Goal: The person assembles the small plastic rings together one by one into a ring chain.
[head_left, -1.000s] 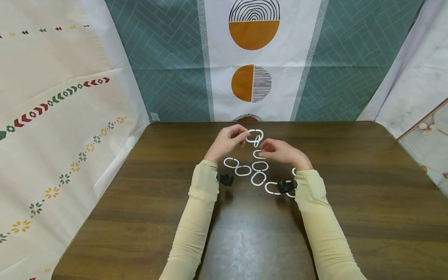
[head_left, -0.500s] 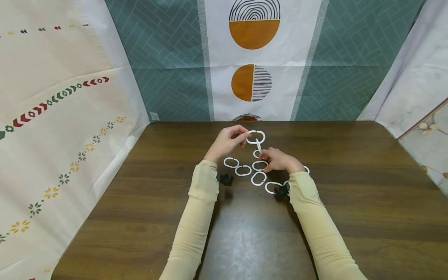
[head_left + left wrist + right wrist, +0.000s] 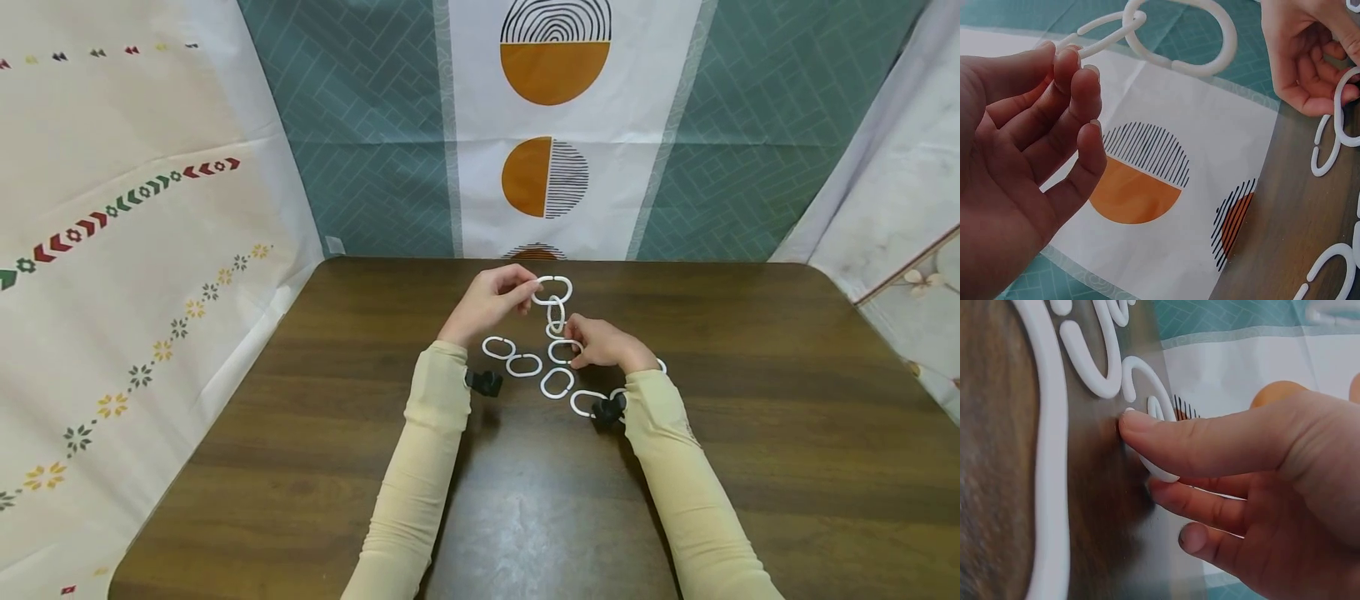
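Observation:
My left hand (image 3: 487,304) pinches a white oval C-shaped link (image 3: 571,288) between thumb and fingertips above the far part of the table. A second white link (image 3: 1230,40) hangs through it in the left wrist view. Lower right, my right hand (image 3: 606,343) is at table height, with thumb and forefinger on either side of another white link (image 3: 1160,472). The thumb hides part of that link in the right wrist view. In the head view, the hanging link's lower end overlaps a link on the table.
On the brown table (image 3: 337,467) lie several more loose white links, such as one link (image 3: 524,376) left of centre and another link (image 3: 557,397) nearer me. My right sleeve (image 3: 675,433) partly covers others. A patterned cloth (image 3: 375,125) hangs behind the far edge.
My right hand has let go of the hanging link and moved down to a link on the table. The left hand stays in place with its link, and the second now hangs freely.

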The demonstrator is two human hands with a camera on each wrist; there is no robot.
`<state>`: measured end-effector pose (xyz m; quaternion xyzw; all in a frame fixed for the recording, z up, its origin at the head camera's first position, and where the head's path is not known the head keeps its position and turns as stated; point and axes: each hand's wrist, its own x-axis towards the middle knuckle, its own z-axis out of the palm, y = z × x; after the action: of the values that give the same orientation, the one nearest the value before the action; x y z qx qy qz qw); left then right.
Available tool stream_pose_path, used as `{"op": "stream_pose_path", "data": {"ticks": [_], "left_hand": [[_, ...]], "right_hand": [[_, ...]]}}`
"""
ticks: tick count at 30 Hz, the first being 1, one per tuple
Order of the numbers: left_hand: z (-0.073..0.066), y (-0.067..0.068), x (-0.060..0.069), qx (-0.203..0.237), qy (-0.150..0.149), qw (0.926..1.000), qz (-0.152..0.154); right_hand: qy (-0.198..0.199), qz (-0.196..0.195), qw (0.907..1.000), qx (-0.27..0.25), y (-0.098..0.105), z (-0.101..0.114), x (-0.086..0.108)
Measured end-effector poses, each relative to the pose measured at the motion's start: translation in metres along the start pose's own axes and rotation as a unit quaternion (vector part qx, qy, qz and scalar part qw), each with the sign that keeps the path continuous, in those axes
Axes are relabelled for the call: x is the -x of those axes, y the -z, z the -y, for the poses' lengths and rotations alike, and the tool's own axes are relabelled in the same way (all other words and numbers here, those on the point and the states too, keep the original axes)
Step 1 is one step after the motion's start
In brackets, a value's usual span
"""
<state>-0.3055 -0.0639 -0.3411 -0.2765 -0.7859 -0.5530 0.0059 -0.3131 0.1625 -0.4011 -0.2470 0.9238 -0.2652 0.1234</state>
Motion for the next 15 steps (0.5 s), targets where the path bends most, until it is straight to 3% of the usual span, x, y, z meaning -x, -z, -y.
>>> {"op": "stream_pose_path", "data": {"ticks": [7, 15], "left_hand": [[-0.0001, -0.0003, -0.0023, -0.004, -0.01, 0.9999, 0.001], [-0.0041, 0.0033, -0.0004, 0.023, -0.021, 0.999, -0.032]], "right_hand": [[0.03, -0.026, 0.9992, -0.006, 0.0013, -0.004, -0.0009], [0.049, -0.132, 0.9891, -0.043, 0.0045, -0.0012, -0.0032]]}}
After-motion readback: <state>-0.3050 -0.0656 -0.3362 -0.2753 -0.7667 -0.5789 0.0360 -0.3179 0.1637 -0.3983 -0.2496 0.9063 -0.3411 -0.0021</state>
